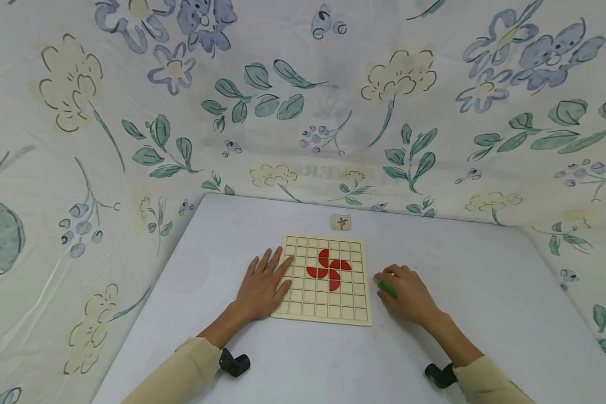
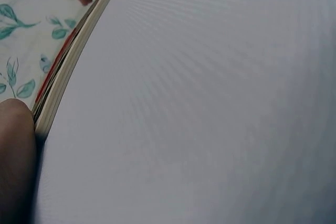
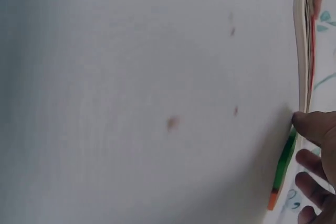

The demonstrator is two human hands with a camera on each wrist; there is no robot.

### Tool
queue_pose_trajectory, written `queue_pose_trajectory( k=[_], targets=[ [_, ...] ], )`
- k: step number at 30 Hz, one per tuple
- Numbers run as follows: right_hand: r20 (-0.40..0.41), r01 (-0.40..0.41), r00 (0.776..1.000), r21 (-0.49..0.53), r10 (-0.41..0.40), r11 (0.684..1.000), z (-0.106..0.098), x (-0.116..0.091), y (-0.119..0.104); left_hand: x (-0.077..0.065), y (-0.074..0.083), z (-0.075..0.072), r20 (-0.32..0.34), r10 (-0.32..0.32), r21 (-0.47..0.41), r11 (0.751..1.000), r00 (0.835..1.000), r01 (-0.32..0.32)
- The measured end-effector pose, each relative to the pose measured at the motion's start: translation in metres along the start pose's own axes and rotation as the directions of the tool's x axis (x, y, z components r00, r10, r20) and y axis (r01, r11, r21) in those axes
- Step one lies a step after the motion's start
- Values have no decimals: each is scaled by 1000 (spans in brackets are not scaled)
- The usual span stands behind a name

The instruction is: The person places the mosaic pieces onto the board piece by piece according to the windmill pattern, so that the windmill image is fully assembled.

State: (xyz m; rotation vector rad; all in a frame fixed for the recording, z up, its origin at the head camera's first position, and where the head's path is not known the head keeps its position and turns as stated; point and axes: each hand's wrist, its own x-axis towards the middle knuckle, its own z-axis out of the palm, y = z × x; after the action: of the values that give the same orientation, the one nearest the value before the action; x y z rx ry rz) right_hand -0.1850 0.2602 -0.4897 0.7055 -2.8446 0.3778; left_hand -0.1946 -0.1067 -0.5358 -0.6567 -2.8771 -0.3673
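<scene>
A square wooden grid board (image 1: 319, 308) lies flat on the table, with several red quarter-round pieces (image 1: 334, 280) set as a pinwheel on it. My left hand (image 1: 262, 289) rests at the board's left edge, fingers spread and extended, fingertips over the left squares. To the right of the board, my right hand (image 1: 406, 292) is curled round a green piece (image 1: 387, 288), apart from the board. The right wrist view shows the thumb at one end of the green piece (image 3: 284, 158). An orange piece (image 3: 273, 200) adjoins its other end; the head view hides it.
A small card (image 1: 340, 222) with a red pinwheel picture on a grid lies behind the board. Floral cloth (image 1: 353, 134) hangs behind and beside the white table (image 1: 485, 280). Black devices (image 1: 234, 363) are on both wrists.
</scene>
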Motion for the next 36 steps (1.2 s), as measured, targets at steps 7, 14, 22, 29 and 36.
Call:
queue_pose_trajectory(
  k=[7,14,22,29,36],
  targets=[
    [-2,-67,998,-8,67,998,-2,-3,10,0,-2,1,-5,-2,16,1000,1000,2],
    [-54,-4,999,0,4,1000,-1,1,9,0,-3,2,-3,-5,17,1000,1000,5],
    [-90,117,989,-45,-120,992,4,6,7,-1,0,2,16,-11,4,1000,1000,11],
    [72,87,993,44,-90,995,-6,4,-3,0,2,0,30,-12,19,1000,999,12],
    [223,78,971,48,-87,996,-17,6,-7,0,0,0,17,-10,21,1000,1000,10]
  ],
)
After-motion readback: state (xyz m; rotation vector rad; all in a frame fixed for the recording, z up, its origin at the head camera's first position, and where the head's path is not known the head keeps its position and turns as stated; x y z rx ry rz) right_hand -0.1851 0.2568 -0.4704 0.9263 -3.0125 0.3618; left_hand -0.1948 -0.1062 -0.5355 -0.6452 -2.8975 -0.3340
